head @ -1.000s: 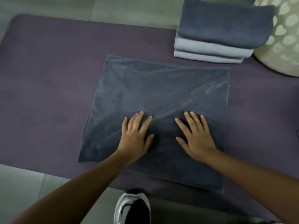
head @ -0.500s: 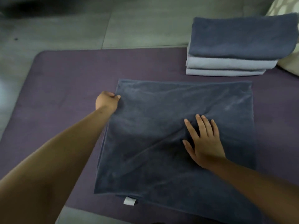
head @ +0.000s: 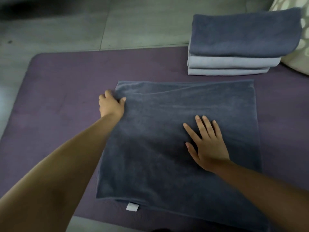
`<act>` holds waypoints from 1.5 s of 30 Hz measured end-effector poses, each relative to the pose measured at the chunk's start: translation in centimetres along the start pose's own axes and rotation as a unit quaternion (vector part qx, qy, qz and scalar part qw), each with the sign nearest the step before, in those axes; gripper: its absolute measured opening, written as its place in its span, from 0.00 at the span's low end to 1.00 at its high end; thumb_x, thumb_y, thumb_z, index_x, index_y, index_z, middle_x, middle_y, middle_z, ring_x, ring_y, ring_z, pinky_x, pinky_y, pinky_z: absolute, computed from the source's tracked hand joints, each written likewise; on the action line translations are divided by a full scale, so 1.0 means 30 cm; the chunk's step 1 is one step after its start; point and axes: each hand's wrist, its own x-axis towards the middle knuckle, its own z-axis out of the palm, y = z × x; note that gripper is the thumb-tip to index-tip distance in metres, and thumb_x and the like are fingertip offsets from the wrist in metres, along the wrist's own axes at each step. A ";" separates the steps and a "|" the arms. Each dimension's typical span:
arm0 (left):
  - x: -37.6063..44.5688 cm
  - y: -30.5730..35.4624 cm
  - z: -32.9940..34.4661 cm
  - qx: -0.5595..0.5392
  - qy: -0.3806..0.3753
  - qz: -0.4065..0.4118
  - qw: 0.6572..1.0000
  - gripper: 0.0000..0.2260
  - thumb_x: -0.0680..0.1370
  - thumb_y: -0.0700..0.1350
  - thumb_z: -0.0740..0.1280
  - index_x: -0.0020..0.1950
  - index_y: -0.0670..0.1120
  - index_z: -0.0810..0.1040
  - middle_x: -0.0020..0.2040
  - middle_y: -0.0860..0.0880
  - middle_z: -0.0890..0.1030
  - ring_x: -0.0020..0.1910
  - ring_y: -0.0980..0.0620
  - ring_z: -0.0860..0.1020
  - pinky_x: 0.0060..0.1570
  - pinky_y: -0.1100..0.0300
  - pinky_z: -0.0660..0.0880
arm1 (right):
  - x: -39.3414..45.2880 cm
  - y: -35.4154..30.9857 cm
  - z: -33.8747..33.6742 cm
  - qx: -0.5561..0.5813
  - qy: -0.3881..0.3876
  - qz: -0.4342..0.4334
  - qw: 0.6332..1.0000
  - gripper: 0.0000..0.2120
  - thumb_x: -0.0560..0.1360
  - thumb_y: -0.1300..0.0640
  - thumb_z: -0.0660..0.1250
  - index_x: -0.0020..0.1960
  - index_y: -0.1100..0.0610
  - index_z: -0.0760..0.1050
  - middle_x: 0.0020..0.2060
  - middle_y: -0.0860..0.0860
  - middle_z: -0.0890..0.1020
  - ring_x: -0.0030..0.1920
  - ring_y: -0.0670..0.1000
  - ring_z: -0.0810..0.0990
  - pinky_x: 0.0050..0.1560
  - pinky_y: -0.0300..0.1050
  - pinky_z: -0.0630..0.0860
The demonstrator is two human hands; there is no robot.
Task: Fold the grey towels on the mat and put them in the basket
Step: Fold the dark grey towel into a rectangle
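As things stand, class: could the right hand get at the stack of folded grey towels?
Probably yes: the right hand lies flat on the spread dark grey towel, and only bare purple mat separates that towel from the stack.

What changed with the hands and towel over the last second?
The left hand left the towel's middle, reached to its far-left edge and now grips it. The right hand stayed flat on the dark grey towel; the folded stack is unchanged.
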 end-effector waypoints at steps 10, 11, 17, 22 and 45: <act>-0.231 0.020 0.198 0.242 -0.138 0.380 0.882 0.31 0.75 0.66 0.42 0.76 0.59 0.39 0.78 0.52 0.39 0.77 0.43 0.40 0.71 0.35 0.39 | 0.123 0.103 -0.023 0.004 -0.009 -0.043 0.999 0.27 0.77 0.43 0.50 0.75 0.47 0.60 0.74 0.54 0.63 0.74 0.59 0.59 0.72 0.61 0.51; -0.193 0.037 0.184 0.252 -0.152 0.352 0.888 0.31 0.75 0.69 0.41 0.75 0.62 0.36 0.77 0.54 0.34 0.76 0.43 0.35 0.70 0.36 0.35 | 0.157 0.147 -0.037 0.006 -0.010 0.000 1.000 0.28 0.77 0.41 0.48 0.75 0.46 0.57 0.75 0.53 0.61 0.75 0.59 0.57 0.73 0.61 0.48; -0.017 0.205 0.099 0.218 -0.230 0.090 0.944 0.31 0.79 0.66 0.48 0.75 0.63 0.35 0.76 0.53 0.31 0.75 0.39 0.34 0.70 0.32 0.42 | 0.201 0.398 -0.111 0.026 -0.084 0.257 0.963 0.32 0.76 0.33 0.39 0.77 0.43 0.39 0.77 0.49 0.41 0.76 0.56 0.39 0.74 0.58 0.40; -0.055 0.250 0.122 0.226 -0.155 0.082 0.958 0.26 0.83 0.56 0.48 0.78 0.56 0.40 0.78 0.46 0.35 0.76 0.39 0.39 0.71 0.35 0.48 | 0.204 0.382 -0.138 -0.020 -0.112 0.270 0.956 0.32 0.78 0.37 0.39 0.77 0.50 0.36 0.77 0.52 0.39 0.76 0.57 0.36 0.72 0.58 0.33; -0.035 0.451 0.107 0.135 -0.012 0.071 0.988 0.16 0.82 0.45 0.56 0.67 0.39 0.66 0.64 0.36 0.72 0.63 0.37 0.71 0.61 0.44 0.67 | 0.257 0.397 -0.206 0.012 -0.200 0.157 0.967 0.29 0.82 0.45 0.44 0.76 0.49 0.32 0.75 0.52 0.34 0.75 0.56 0.34 0.74 0.56 0.37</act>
